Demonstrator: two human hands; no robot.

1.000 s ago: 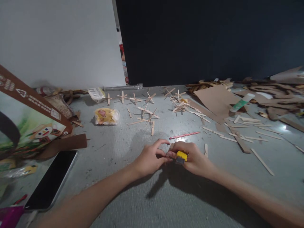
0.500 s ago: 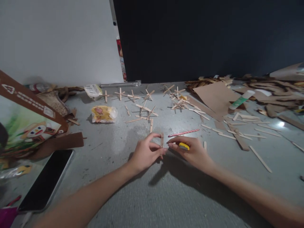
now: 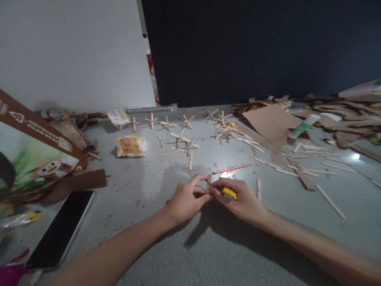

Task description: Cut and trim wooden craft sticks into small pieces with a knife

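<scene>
My left hand (image 3: 187, 200) pinches a short piece of wooden craft stick (image 3: 208, 182) upright between its fingers and thumb, above the grey table. Meeting it from the right, my right hand (image 3: 238, 196) is closed like a pen grip around what looks like a yellow utility knife (image 3: 229, 194); its tip is hidden by the fingers at the stick's lower end. A pinkish-red pencil (image 3: 231, 169) lies just beyond the hands. Another short craft stick (image 3: 191, 160) is beyond my left hand, and a loose one (image 3: 259, 190) lies beside my right hand.
Several crossed-stick pieces (image 3: 185, 140) stand at the back. Loose sticks (image 3: 315, 149), cardboard (image 3: 263, 125) and a glue stick (image 3: 304, 126) are on the right. On the left are a phone (image 3: 61, 230), a printed carton (image 3: 44, 155) and a yellow packet (image 3: 131, 146).
My right hand has closed in on the stick, and its fingertips now meet those of my left hand. The whole scene sits slightly lower and further right as the camera shifted.
</scene>
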